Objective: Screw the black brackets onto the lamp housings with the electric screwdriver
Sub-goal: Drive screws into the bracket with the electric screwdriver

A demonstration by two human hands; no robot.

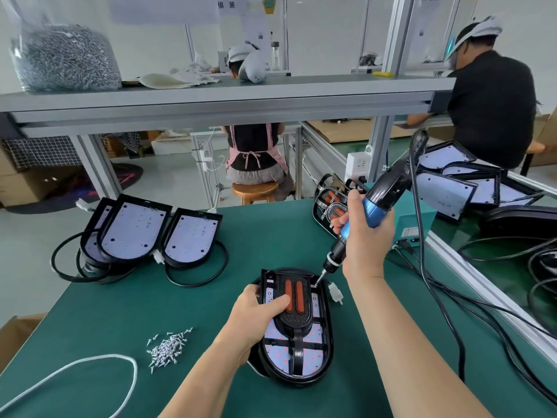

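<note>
Head view, single frame.

Lamp housing (pixel 328 342) lies face up on the green bench (pixel 120 312), close to the near edge, right of centre. White LED board shows inside its black rim. Black bracket (pixel 297 321) sits on top of the board, toward the housing's far end, with two orange strips (pixel 294 295) in its middle.

Left hand (pixel 256 312): closed around the housing's left rim, thumb laid across the bracket, its tip touching the left orange strip. Fingers mostly hidden under the rim.

Right hand (pixel 364 245): wrapped around the blue grip of the electric screwdriver (pixel 379 200). Tool tilted, top leaning toward the bench's far right corner. Bit tip meets the bracket's far right corner. Whether a screw sits under the bit is too small to tell. Black cable runs from the tool's top down over the right edge.

Small white connector (pixel 336 292) lies just right of the housing.

Loose screws (pixel 168 346) lie in a heap near the near edge, left of the housing. White cord (pixel 90 360) loops at the near left corner.

Far left corner: more housings (pixel 132 230), boards up, overlapping, with black cables coiled around them.

Far edge, right: stack of brackets (pixel 331 203), beside a green box (pixel 413 218).

Shelf above: clear bag of screws (pixel 63 58), left end.

Beyond the bench: a seated person in a checked apron (pixel 256 152) and a person in a black shirt (pixel 494 107), both facing away.
</note>
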